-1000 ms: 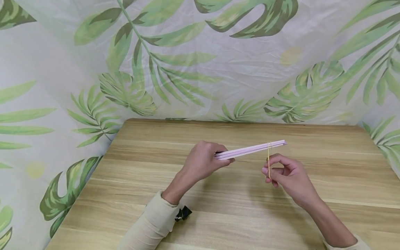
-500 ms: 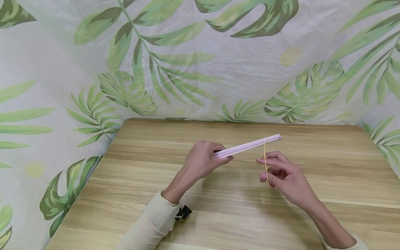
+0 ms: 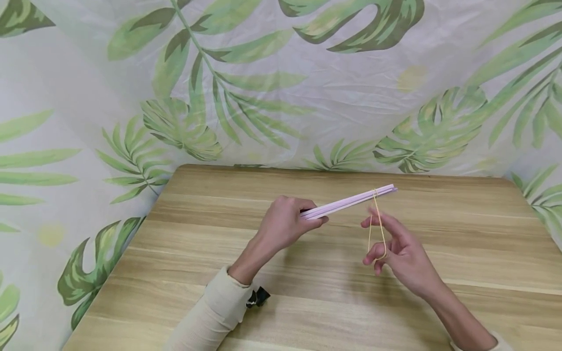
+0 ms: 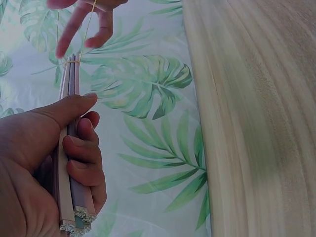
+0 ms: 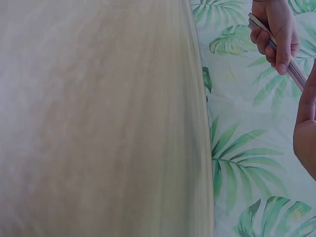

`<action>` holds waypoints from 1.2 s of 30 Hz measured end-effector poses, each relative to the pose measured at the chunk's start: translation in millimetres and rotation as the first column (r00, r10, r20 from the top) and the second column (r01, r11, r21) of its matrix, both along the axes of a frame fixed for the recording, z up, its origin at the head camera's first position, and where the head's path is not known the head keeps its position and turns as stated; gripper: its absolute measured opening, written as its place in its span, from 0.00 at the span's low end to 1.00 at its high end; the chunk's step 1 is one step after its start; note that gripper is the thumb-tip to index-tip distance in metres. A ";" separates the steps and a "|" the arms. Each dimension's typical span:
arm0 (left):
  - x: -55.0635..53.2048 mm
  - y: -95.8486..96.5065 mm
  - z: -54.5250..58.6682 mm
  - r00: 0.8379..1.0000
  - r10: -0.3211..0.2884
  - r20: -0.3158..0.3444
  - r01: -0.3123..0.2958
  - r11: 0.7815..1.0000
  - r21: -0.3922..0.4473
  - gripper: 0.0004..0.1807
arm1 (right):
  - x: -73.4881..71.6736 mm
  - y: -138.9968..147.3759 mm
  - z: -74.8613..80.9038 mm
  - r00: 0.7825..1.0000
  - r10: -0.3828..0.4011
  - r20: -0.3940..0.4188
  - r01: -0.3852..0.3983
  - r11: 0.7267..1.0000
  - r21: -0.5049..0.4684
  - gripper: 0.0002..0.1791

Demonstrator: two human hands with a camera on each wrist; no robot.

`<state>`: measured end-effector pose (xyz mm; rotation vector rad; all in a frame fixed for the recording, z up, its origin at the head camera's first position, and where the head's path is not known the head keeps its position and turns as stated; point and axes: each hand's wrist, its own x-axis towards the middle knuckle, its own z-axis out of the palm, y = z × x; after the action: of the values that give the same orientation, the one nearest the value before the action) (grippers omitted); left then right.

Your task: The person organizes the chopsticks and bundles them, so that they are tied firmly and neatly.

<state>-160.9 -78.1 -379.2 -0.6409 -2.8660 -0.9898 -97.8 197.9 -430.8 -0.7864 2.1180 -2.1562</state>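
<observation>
My left hand [image 3: 283,224] grips a bundle of pale purple chopsticks [image 3: 344,202], held above the table and pointing right with the far end slightly raised. In the left wrist view the thumb lies along the chopsticks [image 4: 70,94] and the fingers curl round them; their patterned near ends [image 4: 76,224] stick out below. A thin yellow rubber band [image 3: 379,219] wraps the bundle near its far end, and its loose loop is pulled down toward me. Inside that loop, my right hand [image 3: 406,253] hooks the band with thumb and fingers, stretching it apart.
The wooden table [image 3: 184,234] spreads under both hands. Behind it hangs a leaf-print cloth [image 3: 263,112], which also covers the left side. A small black object [image 3: 259,296] shows beside the left sleeve [image 3: 219,302].
The right hand's fingers have spread, opening the band's loop from a narrow strand into a wide triangle. The far end of the chopsticks has risen slightly; the left hand keeps its grip.
</observation>
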 end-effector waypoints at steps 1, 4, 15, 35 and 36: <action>0.0 -0.1 0.1 1.000 0.003 0.000 -0.003 1.000 -0.002 0.11 | 0.1 0.5 -0.4 1.000 0.004 -0.021 -0.005 1.000 -0.007 0.27; -0.3 0.0 -0.1 1.000 0.010 0.003 -0.010 1.000 -0.008 0.11 | 0.0 1.3 -1.7 0.994 -0.003 -0.113 0.000 1.000 -0.026 0.15; 0.3 -0.2 0.9 0.999 0.034 -0.005 -0.034 0.998 0.049 0.12 | -1.4 -4.3 -2.6 0.982 0.015 -0.188 -0.068 0.958 -0.279 0.47; -7.5 -11.8 0.9 0.925 -0.202 -0.323 0.189 0.979 -0.072 0.05 | -5.2 8.5 0.0 0.990 0.109 0.085 -0.052 0.866 -0.497 0.29; -7.8 -12.6 2.1 0.921 -0.217 -0.324 0.202 0.976 -0.081 0.04 | -5.2 9.0 0.7 0.990 0.109 0.091 -0.050 0.868 -0.494 0.28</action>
<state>-168.8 -90.7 -377.1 -1.0291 -2.5679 -0.7495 -103.0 206.9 -430.1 -0.7267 1.4588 -2.6556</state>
